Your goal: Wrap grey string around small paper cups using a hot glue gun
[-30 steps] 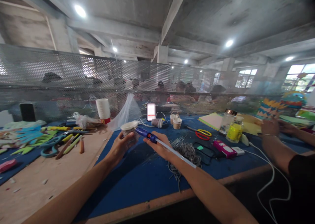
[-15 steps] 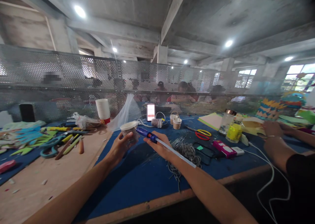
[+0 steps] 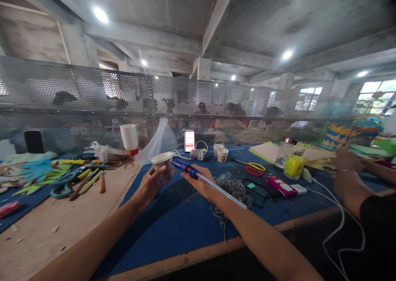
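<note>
Both hands are full as we look down at them: the left hand [image 3: 150, 186] has its thumb and fingers curled around a pale-rimmed cup [image 3: 162, 158], and the right hand [image 3: 201, 184] grips a blue glue gun [image 3: 185, 167]. The cup is held above the blue surface [image 3: 148, 235], roughly upright with its rim on top, ahead of the left wrist and to the left of the right hand. What matters most to us is how the two things line up. The gun's long axis slants across our view, its front end pointing left and away toward the cup's right side, just below the rim, while the clear glue stick [image 3: 222, 191] trails from its back over the right forearm. Front end and cup wall are very close, though we cannot tell whether they touch. The left hand is the nearer one to the cup, since it holds it; the right hand reaches it only through the gun. Beside the right forearm we see a loose heap of grey cord [image 3: 238, 192], and beyond the hands two small cups [image 3: 222, 154] stand near a lit phone [image 3: 189, 141].
</note>
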{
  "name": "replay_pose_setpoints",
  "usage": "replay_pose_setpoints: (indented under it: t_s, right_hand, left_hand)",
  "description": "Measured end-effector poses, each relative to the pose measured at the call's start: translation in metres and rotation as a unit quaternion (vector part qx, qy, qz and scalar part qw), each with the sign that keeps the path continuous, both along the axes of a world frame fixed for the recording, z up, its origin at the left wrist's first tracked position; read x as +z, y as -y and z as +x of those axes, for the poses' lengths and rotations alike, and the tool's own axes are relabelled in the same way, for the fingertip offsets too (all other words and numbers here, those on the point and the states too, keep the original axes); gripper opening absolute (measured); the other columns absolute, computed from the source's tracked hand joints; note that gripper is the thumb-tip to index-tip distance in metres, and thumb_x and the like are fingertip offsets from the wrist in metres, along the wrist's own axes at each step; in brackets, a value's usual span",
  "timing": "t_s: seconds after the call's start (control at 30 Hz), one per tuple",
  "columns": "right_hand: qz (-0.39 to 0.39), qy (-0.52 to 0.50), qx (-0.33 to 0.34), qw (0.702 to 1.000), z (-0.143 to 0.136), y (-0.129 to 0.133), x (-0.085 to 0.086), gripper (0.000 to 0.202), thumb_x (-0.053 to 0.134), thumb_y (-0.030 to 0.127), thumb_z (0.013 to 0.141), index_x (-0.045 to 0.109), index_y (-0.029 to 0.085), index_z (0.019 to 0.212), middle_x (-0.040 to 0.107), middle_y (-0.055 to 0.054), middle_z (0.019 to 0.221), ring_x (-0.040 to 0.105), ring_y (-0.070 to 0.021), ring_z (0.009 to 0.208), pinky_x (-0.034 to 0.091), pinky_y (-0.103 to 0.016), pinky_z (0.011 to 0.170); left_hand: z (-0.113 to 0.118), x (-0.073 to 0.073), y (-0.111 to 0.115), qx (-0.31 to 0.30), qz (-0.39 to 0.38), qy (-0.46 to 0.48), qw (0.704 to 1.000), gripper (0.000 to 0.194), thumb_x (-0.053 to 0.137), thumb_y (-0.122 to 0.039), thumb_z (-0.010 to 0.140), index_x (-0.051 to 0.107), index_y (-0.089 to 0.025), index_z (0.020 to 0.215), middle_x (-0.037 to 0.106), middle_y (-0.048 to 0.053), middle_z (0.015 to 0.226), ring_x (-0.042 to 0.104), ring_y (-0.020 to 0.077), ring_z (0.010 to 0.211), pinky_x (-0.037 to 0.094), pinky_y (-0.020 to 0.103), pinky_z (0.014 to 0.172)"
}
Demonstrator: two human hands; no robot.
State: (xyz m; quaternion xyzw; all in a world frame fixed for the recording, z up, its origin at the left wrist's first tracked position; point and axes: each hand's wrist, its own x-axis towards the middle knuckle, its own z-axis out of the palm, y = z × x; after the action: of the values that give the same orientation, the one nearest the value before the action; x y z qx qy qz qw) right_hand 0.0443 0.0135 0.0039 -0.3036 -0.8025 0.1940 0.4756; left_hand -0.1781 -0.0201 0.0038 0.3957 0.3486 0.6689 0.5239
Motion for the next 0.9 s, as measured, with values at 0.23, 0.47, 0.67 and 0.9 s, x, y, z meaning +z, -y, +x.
replay_pose_setpoints:
  t_s: [0.23, 0.47, 0.67, 0.9]
  right_hand:
    - [0.003, -0.009, 0.001, 1.000, -0.0014, -0.0026, -0.0026, 0.040, 0.068, 0.055, 0.094, 0.056, 0.021, 0.076, 0.053, 0.005, 0.066, 0.046, -0.0120, 0.061, 0.035, -0.024, 0.058]
    - [-0.002, -0.013, 0.003, 1.000, -0.0012, -0.0029, -0.0040, 0.039, 0.067, 0.055, 0.094, 0.055, 0.022, 0.077, 0.052, 0.005, 0.065, 0.046, -0.0121, 0.061, 0.035, -0.024, 0.059]
    - [-0.006, -0.025, 0.003, 1.000, -0.0012, -0.0010, -0.0021, 0.039, 0.068, 0.055, 0.093, 0.058, 0.021, 0.077, 0.053, 0.005, 0.065, 0.046, -0.0123, 0.061, 0.036, -0.023, 0.058]
    - [-0.004, -0.021, -0.001, 1.000, -0.0021, -0.0022, -0.0035, 0.039, 0.067, 0.056, 0.093, 0.059, 0.021, 0.077, 0.055, 0.004, 0.065, 0.047, -0.0124, 0.061, 0.038, -0.024, 0.059]
  left_hand:
    - [0.0025, 0.0044, 0.0032, -0.005, -0.004, -0.002, 1.000, 0.060, 0.093, -0.039, 0.067, 0.073, -0.016, 0.119, 0.079, 0.012, 0.116, 0.075, 0.0325, 0.109, 0.061, 0.040, 0.091]
    - [0.0024, 0.0049, 0.0035, -0.010, -0.006, -0.003, 1.000, 0.058, 0.092, -0.040, 0.068, 0.073, -0.016, 0.118, 0.080, 0.013, 0.115, 0.075, 0.0323, 0.108, 0.061, 0.041, 0.092]
    - [0.0035, 0.0062, 0.0043, -0.009, -0.013, -0.003, 1.000, 0.059, 0.091, -0.041, 0.069, 0.073, -0.016, 0.119, 0.080, 0.013, 0.115, 0.076, 0.0326, 0.107, 0.061, 0.042, 0.092]
    - [0.0032, 0.0065, 0.0045, -0.002, -0.011, -0.002, 1.000, 0.056, 0.091, -0.040, 0.068, 0.073, -0.016, 0.116, 0.080, 0.012, 0.111, 0.076, 0.0316, 0.104, 0.062, 0.040, 0.088]
